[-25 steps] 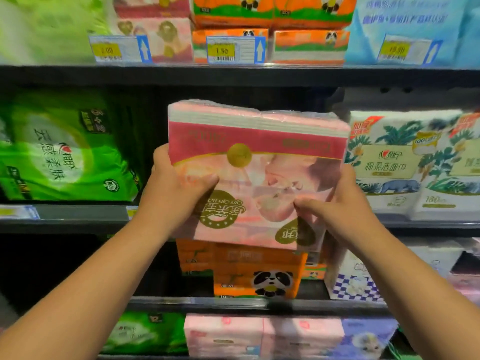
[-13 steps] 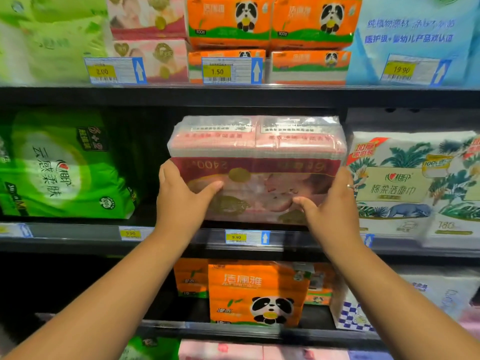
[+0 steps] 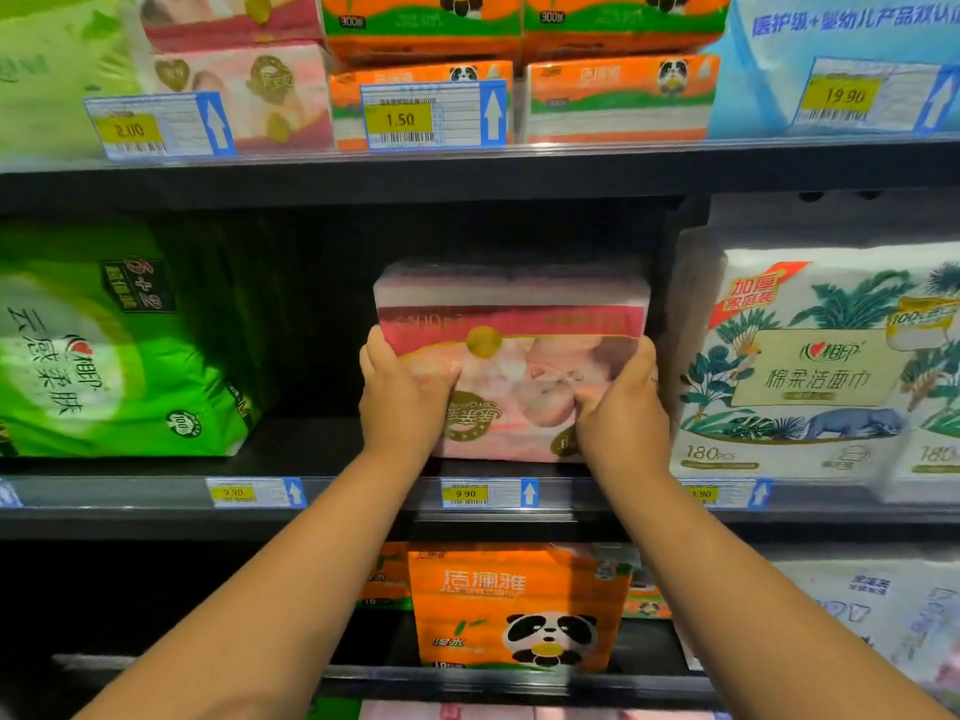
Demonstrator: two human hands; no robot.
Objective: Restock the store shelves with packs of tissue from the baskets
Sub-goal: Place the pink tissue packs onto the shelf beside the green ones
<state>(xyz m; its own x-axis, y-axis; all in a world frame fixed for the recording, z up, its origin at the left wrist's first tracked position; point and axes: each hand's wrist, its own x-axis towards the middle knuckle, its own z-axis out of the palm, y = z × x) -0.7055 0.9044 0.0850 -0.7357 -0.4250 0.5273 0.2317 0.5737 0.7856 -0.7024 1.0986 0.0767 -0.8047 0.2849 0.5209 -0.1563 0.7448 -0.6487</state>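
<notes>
A pink pack of tissue (image 3: 511, 330) with a red band and a gold seal stands upright on the middle shelf (image 3: 363, 511), set back from the front edge, its print upside down. My left hand (image 3: 402, 400) grips its lower left corner, thumb across the front. My right hand (image 3: 621, 407) grips the lower right corner the same way. The pack sits in a dark gap between a green pack (image 3: 119, 350) on the left and a white palm-print pack (image 3: 810, 366) on the right.
The shelf above holds pink packs (image 3: 244, 90), orange panda packs (image 3: 618, 96) and a blue pack (image 3: 841, 33) behind price tags. The shelf below has an orange panda pack (image 3: 519, 610) and white packs (image 3: 878, 626). Dark free room lies left of the pink pack.
Both hands have pushed the pink pack deeper into the middle shelf and tipped it upright, so it now stands on the shelf board. The view has moved closer.
</notes>
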